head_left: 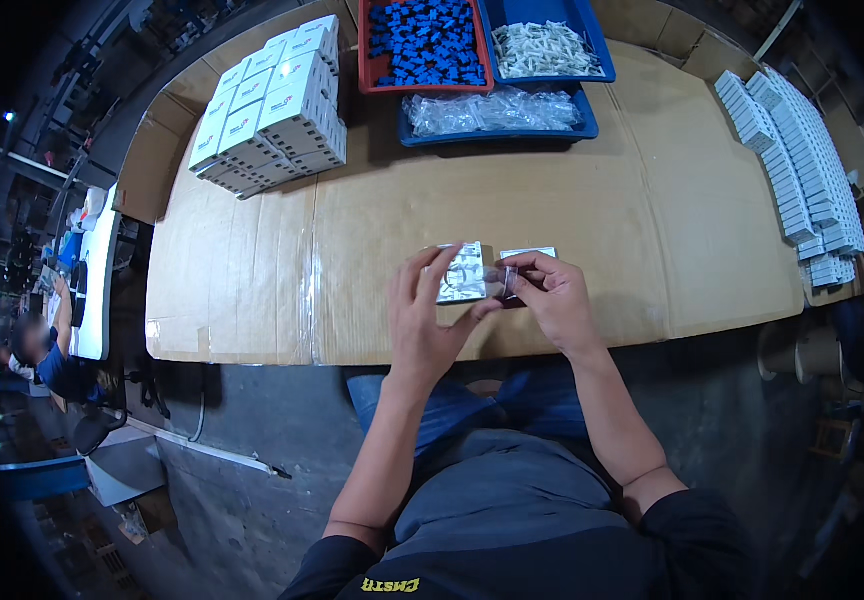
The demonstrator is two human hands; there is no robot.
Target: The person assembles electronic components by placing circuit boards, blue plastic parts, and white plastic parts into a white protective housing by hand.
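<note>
Right hand (555,303): thumb and fingertips pinched on a small clear plastic bag (508,280). Left hand (422,315): fingers curved about a white box (464,275), thumb at its near edge; whether it grips firmly cannot be told. The box lies between the hands, its upper face showing pale, glossy, silvery-white content; detail too small to tell. The bag is at the box's right side. Just beyond the right fingers, a second white item (529,251) is partly hidden.

Beneath both hands: cardboard covering (452,195). Forward and left of the left hand: stacked white cartons (282,100) bearing dark print and a red mark. Straight ahead: red tray (428,90) of blue pieces, blue tray (607,70) of white pieces, nearer blue tray (502,138) of clear bags. Far right of the right hand: rows of small white boxes (797,165). Nearer the body than the hands: dark shirt (512,500) with yellow lettering.
</note>
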